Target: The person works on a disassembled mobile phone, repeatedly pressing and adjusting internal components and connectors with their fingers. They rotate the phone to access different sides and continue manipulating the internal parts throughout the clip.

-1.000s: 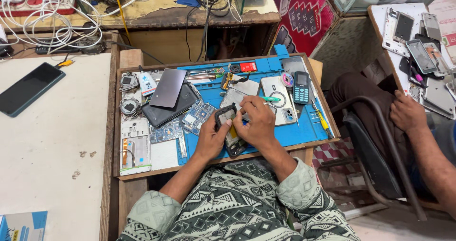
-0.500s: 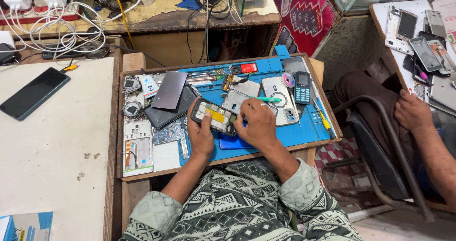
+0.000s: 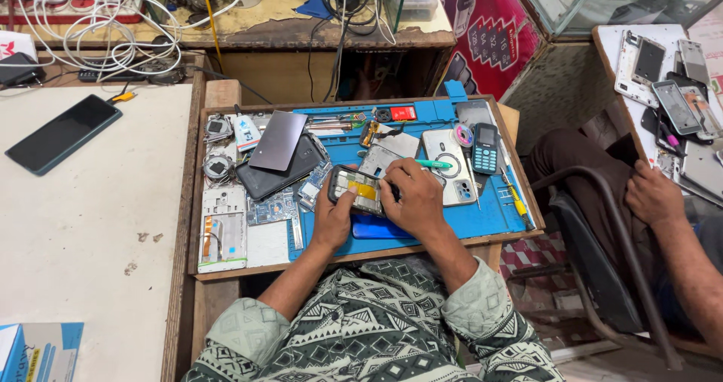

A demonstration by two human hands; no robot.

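Head view. Opened phone (image 3: pixel 360 190): dark rounded frame, back cover off, yellow patch and pale board exposed; lies on the blue mat (image 3: pixel 489 209), near its centre. Left hand (image 3: pixel 331 218): fingers curled on the phone's left edge, thumb on top. Right hand (image 3: pixel 416 200): fingers closed on a green-handled tool (image 3: pixel 431 164) and pressing the phone's right end. Half a second earlier the phone sat slightly higher, tilted. Left of the phone: flat grey tablet (image 3: pixel 277 140), matte; pale phone frame (image 3: pixel 222 228). Right of it: small keypad handset (image 3: pixel 486 147).
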